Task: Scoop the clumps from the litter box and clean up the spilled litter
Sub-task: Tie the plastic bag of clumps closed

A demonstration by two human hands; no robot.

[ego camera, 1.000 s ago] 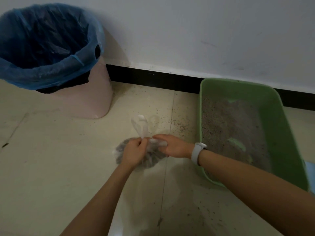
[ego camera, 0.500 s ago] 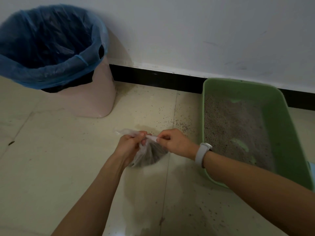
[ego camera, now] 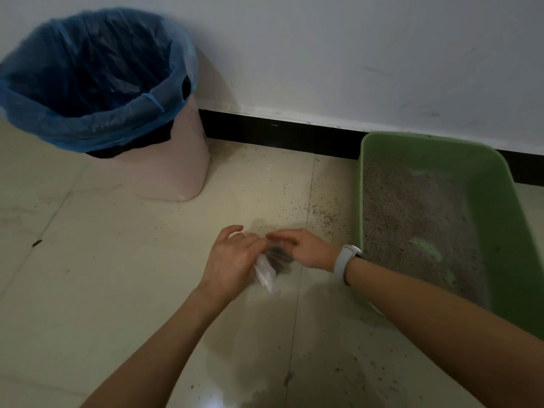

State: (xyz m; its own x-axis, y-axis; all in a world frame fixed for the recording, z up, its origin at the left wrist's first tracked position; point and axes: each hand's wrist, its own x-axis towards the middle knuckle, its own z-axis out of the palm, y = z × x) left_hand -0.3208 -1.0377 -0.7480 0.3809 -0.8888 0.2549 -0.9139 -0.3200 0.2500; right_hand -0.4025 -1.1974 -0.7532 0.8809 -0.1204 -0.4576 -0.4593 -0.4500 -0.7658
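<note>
Both hands grip a small clear bag (ego camera: 272,262) of litter low over the floor, left hand (ego camera: 232,262) and right hand (ego camera: 306,250) pinching its top. The green litter box (ego camera: 500,231) sits just right, spilled grains (ego camera: 323,214) beside it.

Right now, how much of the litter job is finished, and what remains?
Apparently done: scooped litter sits inside a small clear bag. In hand: the left hand and right hand both grip the bag's top, seemingly closing it, low over the floor. Left: the bag is not yet in the blue-lined bin, and spilled grains lie on the tiles beside the green litter box and nearer the camera.
</note>
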